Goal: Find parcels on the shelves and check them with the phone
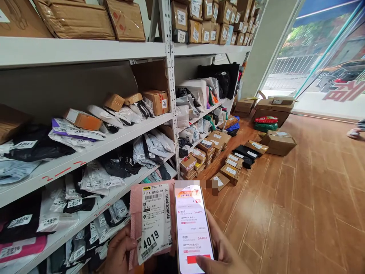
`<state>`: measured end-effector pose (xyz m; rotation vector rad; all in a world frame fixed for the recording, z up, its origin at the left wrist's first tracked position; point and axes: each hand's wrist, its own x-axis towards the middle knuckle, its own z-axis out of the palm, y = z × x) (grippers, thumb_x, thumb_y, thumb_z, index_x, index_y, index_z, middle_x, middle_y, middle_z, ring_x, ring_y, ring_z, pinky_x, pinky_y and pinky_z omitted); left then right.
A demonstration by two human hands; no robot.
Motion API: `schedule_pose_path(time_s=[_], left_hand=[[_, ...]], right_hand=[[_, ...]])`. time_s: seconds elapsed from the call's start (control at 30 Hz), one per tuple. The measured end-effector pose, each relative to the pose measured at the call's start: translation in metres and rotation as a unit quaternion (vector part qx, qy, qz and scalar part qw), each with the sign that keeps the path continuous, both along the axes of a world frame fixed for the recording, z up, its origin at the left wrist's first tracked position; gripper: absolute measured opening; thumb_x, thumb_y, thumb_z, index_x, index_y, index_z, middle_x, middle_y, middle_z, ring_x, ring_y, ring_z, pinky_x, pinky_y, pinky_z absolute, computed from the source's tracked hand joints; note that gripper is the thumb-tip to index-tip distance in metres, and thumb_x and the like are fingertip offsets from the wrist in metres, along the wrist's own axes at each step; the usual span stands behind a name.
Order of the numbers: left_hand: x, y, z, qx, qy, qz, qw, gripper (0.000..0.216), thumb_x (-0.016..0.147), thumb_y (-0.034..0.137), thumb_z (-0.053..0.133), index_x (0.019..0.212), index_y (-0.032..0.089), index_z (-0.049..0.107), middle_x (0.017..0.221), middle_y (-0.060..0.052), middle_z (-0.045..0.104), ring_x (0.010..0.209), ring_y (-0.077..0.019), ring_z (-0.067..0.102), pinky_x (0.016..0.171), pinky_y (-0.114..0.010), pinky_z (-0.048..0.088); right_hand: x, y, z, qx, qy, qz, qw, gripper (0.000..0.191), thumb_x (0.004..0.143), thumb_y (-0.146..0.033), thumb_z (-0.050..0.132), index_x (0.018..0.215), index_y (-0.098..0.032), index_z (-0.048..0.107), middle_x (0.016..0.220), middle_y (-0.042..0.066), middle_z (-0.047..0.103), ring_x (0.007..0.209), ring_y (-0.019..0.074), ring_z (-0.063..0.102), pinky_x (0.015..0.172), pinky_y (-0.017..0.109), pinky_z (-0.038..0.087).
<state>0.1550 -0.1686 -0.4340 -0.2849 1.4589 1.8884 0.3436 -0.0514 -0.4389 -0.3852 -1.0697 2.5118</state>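
Note:
My left hand (121,246) grips a pink parcel mailer (137,213) by its left edge, thumb over the front. Its white label (155,219) reads 4019 in large figures. Just to the right, my right hand (221,247) is wrapped round a smartphone (191,228), with the thumb on the red button low on the lit screen. Two list entries show there, marked 2-4-4019 and 2-4-4018. The phone stands upright beside the mailer, close to its right edge. Most fingers of both hands are hidden behind what they hold.
White metal shelves (125,133) along the left carry many numbered bags and boxes. An upright post (172,95) divides two shelf units. Cartons (279,142) and small parcels (228,173) lie on the wooden floor (299,205). A glass front (316,57) stands behind; a person's foot (355,132) shows at right.

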Motion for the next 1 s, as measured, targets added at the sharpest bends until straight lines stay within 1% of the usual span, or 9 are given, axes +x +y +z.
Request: schedule_pose_path(time_s=[0.17,0.27,0.33,0.43,0.63,0.7,0.77,0.9,1.0], left_hand=[[-0.004,-0.005,-0.006,0.020,0.006,-0.012,1.000,0.027,0.030,0.017,0.072,0.055,0.023,0.071,0.061,-0.002,0.069,0.079,-0.0323,0.065,0.070,-0.038,0.055],[-0.009,-0.010,-0.014,0.037,0.033,-0.031,0.998,0.025,0.035,0.018,0.074,0.059,0.024,0.070,0.062,-0.001,0.069,0.076,-0.0297,0.065,0.069,-0.037,0.055],[-0.011,-0.011,-0.018,0.045,0.043,-0.042,0.997,0.023,0.037,0.019,0.073,0.060,0.023,0.069,0.062,0.000,0.068,0.076,-0.0297,0.065,0.068,-0.037,0.055],[-0.013,-0.012,-0.021,0.043,0.057,-0.058,0.996,0.017,0.039,0.020,0.072,0.054,0.021,0.065,0.056,-0.001,0.064,0.075,-0.0299,0.064,0.068,-0.036,0.055],[-0.013,-0.008,-0.019,0.044,0.076,-0.052,0.995,0.015,0.039,0.019,0.071,0.053,0.021,0.065,0.057,-0.001,0.064,0.078,-0.0293,0.063,0.069,-0.034,0.054],[-0.013,-0.005,-0.016,0.040,0.076,-0.052,0.995,0.014,0.039,0.019,0.071,0.051,0.021,0.065,0.059,-0.001,0.065,0.079,-0.0299,0.064,0.070,-0.035,0.054],[-0.013,-0.002,-0.012,0.033,0.066,-0.042,0.996,0.017,0.036,0.018,0.071,0.052,0.021,0.066,0.060,-0.001,0.067,0.079,-0.0311,0.064,0.070,-0.037,0.055],[-0.014,0.002,-0.007,0.024,0.044,-0.030,0.998,0.023,0.033,0.017,0.072,0.055,0.023,0.069,0.063,-0.002,0.069,0.080,-0.0340,0.065,0.068,-0.040,0.056],[-0.015,0.002,-0.011,0.028,0.036,-0.035,0.998,0.021,0.034,0.018,0.072,0.053,0.025,0.066,0.066,-0.003,0.071,0.076,-0.0335,0.066,0.062,-0.040,0.056]], right_hand=[[-0.001,0.001,0.002,0.013,0.002,0.000,1.000,0.113,0.070,-0.032,0.080,0.146,-0.027,-0.004,0.135,0.015,0.055,0.112,0.0275,0.062,0.085,0.034,0.048],[-0.001,0.003,-0.003,0.021,-0.005,0.010,1.000,0.117,0.071,-0.033,0.079,0.145,-0.027,-0.012,0.137,0.015,0.054,0.115,0.0287,0.060,0.085,0.036,0.048],[-0.001,0.004,-0.008,0.018,-0.004,0.016,1.000,0.121,0.072,-0.031,0.078,0.144,-0.028,-0.019,0.141,0.015,0.050,0.118,0.0292,0.058,0.091,0.039,0.048],[-0.002,0.005,-0.012,0.010,0.014,0.022,1.000,0.125,0.074,-0.029,0.077,0.141,-0.027,-0.028,0.146,0.016,0.044,0.128,0.0284,0.049,0.099,0.041,0.044],[-0.003,0.005,-0.003,-0.003,-0.001,0.010,1.000,0.130,0.071,-0.030,0.079,0.141,-0.026,-0.030,0.143,0.014,0.049,0.129,0.0266,0.049,0.099,0.037,0.044],[-0.003,0.006,-0.001,-0.003,-0.009,0.008,1.000,0.128,0.070,-0.031,0.080,0.143,-0.027,-0.026,0.142,0.013,0.050,0.128,0.0260,0.050,0.099,0.036,0.044],[-0.004,0.006,-0.001,0.003,-0.015,0.002,1.000,0.124,0.070,-0.032,0.080,0.145,-0.029,-0.018,0.142,0.011,0.051,0.125,0.0264,0.052,0.099,0.037,0.045],[-0.011,0.006,-0.009,-0.020,-0.004,-0.015,1.000,0.105,0.068,-0.028,0.081,0.146,-0.033,0.010,0.136,0.008,0.057,0.115,0.0281,0.059,0.090,0.038,0.049],[-0.018,0.005,-0.011,-0.053,0.006,-0.041,0.998,0.089,0.066,-0.024,0.081,0.138,-0.030,0.029,0.123,0.007,0.066,0.108,0.0257,0.064,0.087,0.037,0.049]])
